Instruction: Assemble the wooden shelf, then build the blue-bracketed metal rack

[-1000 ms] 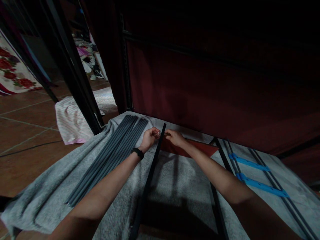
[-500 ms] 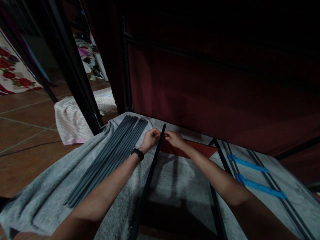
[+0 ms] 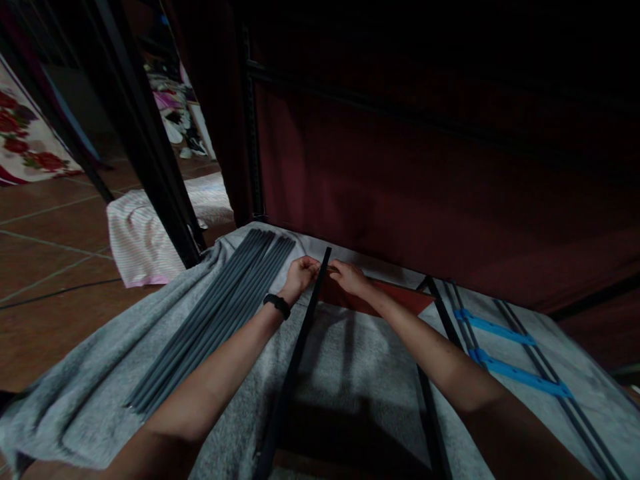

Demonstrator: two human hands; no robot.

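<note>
Nearest: a long, flat, matte-black bar (image 3: pixel 300 347) runs from the bottom edge up to both hands, over a grey fleecy blanket (image 3: pixel 375 340); can't tell what's under it. To its R, a 2nd, similar black bar (image 3: pixel 431 410), partly behind the R forearm. Far L on the blanket, a bundle of slim grey round tubes (image 3: pixel 220 313), side by side; far R, thin dark rods (image 3: pixel 580 433) w/ bright-blue plastic cross-pieces (image 3: pixel 520 375).

Further up, both hands meet at the bar's far end. L hand (image 3: pixel 300 272), black wristband (image 3: pixel 277 305) on the wrist, is on the bar's L side, fingers curled in close; can't tell what, if anything, they hold. R hand (image 3: pixel 349 277) is opp., fingertips nearly closed, seemingly pinching a small thin brassy piece (image 3: pixel 332 269) right by the bar. Flat red-brown panel (image 3: pixel 400 297) lies b/w the 2 bars, beyond/below the R wrist.

Step in hand, I'd judge: fiddly two-handed work w/ the small piece at that end; next move calls for a steady bar & fine fingertip alignment.

Behind: maroon cloth (image 3: pixel 400 200); L, striped pale cloth (image 3: pixel 145 233), then a floral cloth (image 3: pixel 25 140). No brands, labels or writing legible.
</note>
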